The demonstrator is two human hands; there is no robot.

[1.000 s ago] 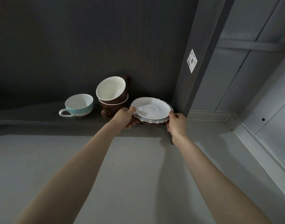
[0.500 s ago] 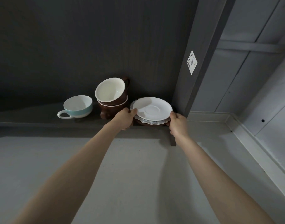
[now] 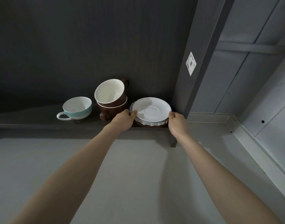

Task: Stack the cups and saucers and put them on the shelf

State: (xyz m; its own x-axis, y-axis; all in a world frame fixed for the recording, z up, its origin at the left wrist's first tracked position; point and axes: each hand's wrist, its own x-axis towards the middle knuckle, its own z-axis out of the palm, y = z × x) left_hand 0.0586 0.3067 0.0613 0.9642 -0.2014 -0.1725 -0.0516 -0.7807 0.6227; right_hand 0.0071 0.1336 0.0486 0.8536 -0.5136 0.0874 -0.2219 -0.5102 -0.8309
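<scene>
A stack of saucers [image 3: 152,110], white on top with a scalloped one and a brown one beneath, rests on the dark shelf [image 3: 41,122] at its right end. My left hand [image 3: 124,119] grips the stack's left rim and my right hand [image 3: 177,122] grips its right rim. Left of the saucers stand two brown cups [image 3: 111,101] with white insides, nested, the upper one tilted. Further left sits a pale blue and white cup [image 3: 78,108] with its handle pointing left.
A dark upright panel [image 3: 198,62] with a white label [image 3: 190,63] closes the shelf just right of the saucers. Behind is a dark back wall. Pale grey floor lies below, and a grey panelled wall with a skirting stands at the right.
The saucer stack has slid a little further back onto the shelf between both hands. The cups have not moved.
</scene>
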